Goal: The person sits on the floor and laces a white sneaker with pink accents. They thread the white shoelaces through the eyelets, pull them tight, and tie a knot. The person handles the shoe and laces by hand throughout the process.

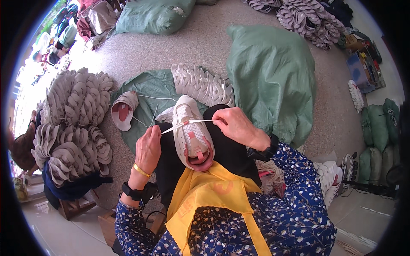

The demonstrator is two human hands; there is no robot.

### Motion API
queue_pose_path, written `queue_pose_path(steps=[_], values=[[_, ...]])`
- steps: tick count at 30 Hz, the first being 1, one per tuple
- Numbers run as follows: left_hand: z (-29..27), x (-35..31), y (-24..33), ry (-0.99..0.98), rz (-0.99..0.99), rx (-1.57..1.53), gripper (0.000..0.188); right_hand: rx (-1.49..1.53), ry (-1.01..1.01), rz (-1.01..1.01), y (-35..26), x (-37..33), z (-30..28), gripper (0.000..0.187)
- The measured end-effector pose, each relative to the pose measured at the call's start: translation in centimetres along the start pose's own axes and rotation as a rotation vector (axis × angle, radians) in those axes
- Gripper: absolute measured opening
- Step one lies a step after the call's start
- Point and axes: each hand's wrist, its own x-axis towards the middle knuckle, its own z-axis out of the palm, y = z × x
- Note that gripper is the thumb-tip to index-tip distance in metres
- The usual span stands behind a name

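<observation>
A white and pink sneaker (181, 143) rests on my lap, toe pointing away from me, its pink-lined opening near me. A white shoelace (195, 121) runs across its front eyelets and is stretched out to both sides. At the left, my left hand (148, 149) pinches one end of the lace. On the other side, my right hand (235, 124) pinches the other end, fingers closed. Beyond my left hand, a white shoe upper (124, 112) with a pink insidе lies on a green sheet (145, 83), a loose lace trailing from it.
Stacked grey-white shoe uppers (77, 98) stand at the left. A row of white shoe parts (200, 83) lies ahead, beside a large green sack (273, 77). Another green sack (156, 16) is farther back. White sneakers (331, 181) sit at my right, near a bundle of laces (272, 179).
</observation>
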Motion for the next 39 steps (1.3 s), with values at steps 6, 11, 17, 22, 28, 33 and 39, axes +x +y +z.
queue_pose_path(steps=[6, 11, 17, 22, 28, 33, 39], values=[[-1.4, -1.0, -1.2, 0.027, -0.011, 0.061, 0.009, -0.125, 0.089, -0.042, 2.5, -2.9, -1.3, 0.009], [-3.6, -4.0, -8.6, 0.119, -0.148, 0.236, 0.008, -0.105, 0.135, 0.123, 5.5, -5.8, -3.2, 0.008], [-9.1, -14.2, -27.7, 0.334, -0.225, 0.608, 0.027, -0.199, 0.205, 0.113, 11.0, -10.0, -4.2, 0.01], [-14.0, -22.2, -35.3, 0.185, -0.664, 0.779, 0.025, -0.21, 0.341, 0.168, 14.3, -13.8, -4.3, 0.012], [-17.0, -23.3, -38.8, 0.219, -0.741, 0.953, 0.023, -0.231, 0.469, 0.246, 17.0, -18.3, -5.6, 0.014], [-15.3, -22.4, -39.3, 0.336, -0.687, 0.994, 0.023, -0.159, 0.464, 0.411, 18.3, -21.7, -8.4, 0.016], [-14.7, -19.4, -40.3, 0.371, -0.578, 1.016, 0.022, -0.282, 0.395, 0.611, 18.2, -27.6, -16.5, 0.02]])
